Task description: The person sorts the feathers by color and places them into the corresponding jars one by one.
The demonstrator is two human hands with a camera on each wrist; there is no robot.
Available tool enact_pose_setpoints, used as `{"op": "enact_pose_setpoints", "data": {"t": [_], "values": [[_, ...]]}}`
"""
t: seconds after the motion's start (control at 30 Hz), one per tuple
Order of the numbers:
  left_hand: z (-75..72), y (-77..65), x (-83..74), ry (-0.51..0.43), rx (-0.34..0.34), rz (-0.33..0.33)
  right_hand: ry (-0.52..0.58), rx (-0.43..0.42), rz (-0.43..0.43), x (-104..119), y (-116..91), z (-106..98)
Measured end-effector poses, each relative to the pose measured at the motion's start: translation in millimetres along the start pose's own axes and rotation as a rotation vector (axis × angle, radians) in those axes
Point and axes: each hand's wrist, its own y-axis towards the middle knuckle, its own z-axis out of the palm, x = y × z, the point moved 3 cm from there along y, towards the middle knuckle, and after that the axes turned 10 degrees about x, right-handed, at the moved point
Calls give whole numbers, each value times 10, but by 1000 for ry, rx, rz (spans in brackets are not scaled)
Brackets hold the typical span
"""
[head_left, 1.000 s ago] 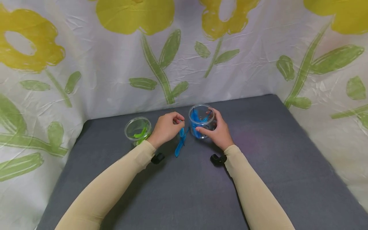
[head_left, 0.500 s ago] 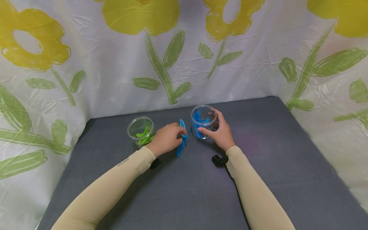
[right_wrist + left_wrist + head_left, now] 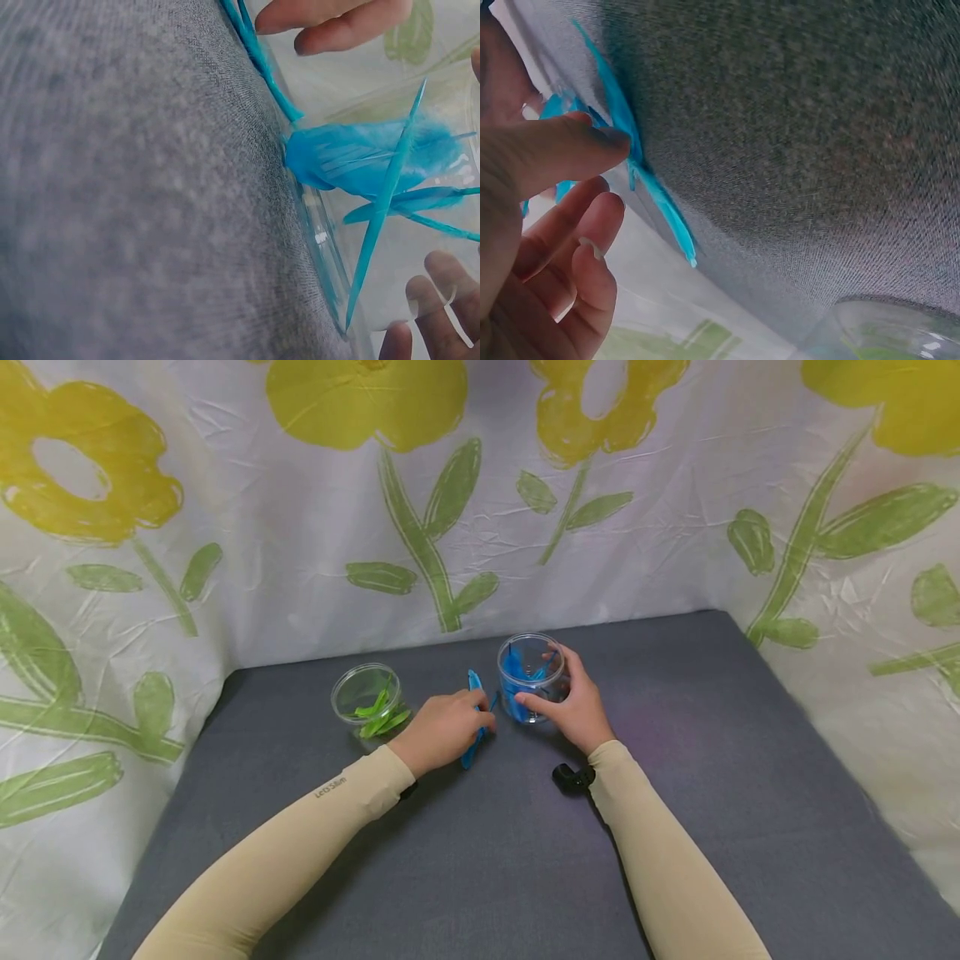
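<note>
Between the two jars, thin blue feathers lie on the table. My left hand is over them, covering their middle. In the left wrist view the thumb overlaps a long blue feather, with the other fingers loosely bent nearby. Whether they pinch it is hidden. My right hand grips a clear plastic jar, thumb in front and fingers round the far side. Blue feathers show inside this jar in the right wrist view, one fluffy and others narrow.
A second clear jar with bright green feathers stands left of my left hand. Dark grey cloth covers the table. A white curtain with yellow flowers hangs along the back edge.
My left hand has come down and slightly right onto the blue feathers, its fingers now covering their middle. The feathers and the jar in my right hand stay in place.
</note>
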Motion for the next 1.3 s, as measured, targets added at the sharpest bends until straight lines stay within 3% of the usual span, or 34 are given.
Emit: {"op": "enact_pose_setpoints", "data": {"t": [0.47,0.6,0.7,0.87,1.3], "values": [[40,34,-23,291,-49,89,3,-11,-10,-2,11,0],[32,17,-11,304,-103,126,15,-7,-19,-7,15,-1],[-5,-1,12,242,-178,138,18,0,-18,-12,15,-3],[-139,-36,67,62,-296,124,27,2,-11,-4,3,-6],[-722,-92,196,-401,-613,-46,13,1,-13,-6,9,5]]}}
